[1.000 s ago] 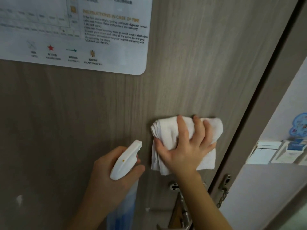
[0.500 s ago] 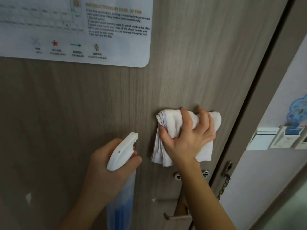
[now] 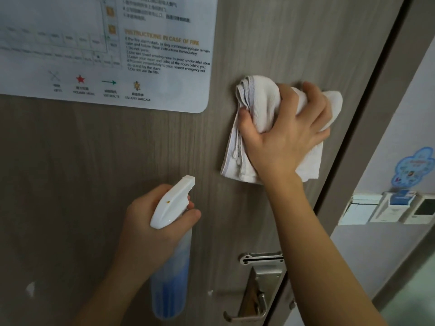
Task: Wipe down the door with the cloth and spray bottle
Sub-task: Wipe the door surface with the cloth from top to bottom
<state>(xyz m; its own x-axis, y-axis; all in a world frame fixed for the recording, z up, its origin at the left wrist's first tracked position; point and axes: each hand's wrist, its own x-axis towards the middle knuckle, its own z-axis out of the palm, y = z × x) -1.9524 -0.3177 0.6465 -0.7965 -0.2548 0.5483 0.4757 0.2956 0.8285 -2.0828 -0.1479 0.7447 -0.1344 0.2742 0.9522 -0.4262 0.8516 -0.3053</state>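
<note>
Where the grey-brown wood-grain door (image 3: 70,184) fills the left and middle of the view, a white fire-instruction notice (image 3: 106,55) is fixed to it, above and to the left of both hands. Below the notice, a spray bottle (image 3: 173,231) with a white head and a translucent blue body is gripped by the left hand (image 3: 150,229), whose fingers (image 3: 191,214) are curled round its neck; the nozzle is pointed up and toward the door, just apart from it. To the right of these fingers and higher, a white folded cloth (image 3: 261,100) is pressed flat against the door by the right hand (image 3: 284,135); its fingers (image 3: 313,100) are curled over the bunched top of the cloth, and the thumb is hooked into the left fold. Below the right hand, a metal lever handle (image 3: 256,300) and a slotted metal plate are seen near the door's edge. Right of the fingers, the dark door edge and the frame (image 3: 376,114) are crossed, and beyond them a pale wall (image 3: 367,255) is seen, on which a blue cloud-shaped sticker (image 3: 414,165) and a row of white wall switches (image 3: 386,208) are mounted.
</note>
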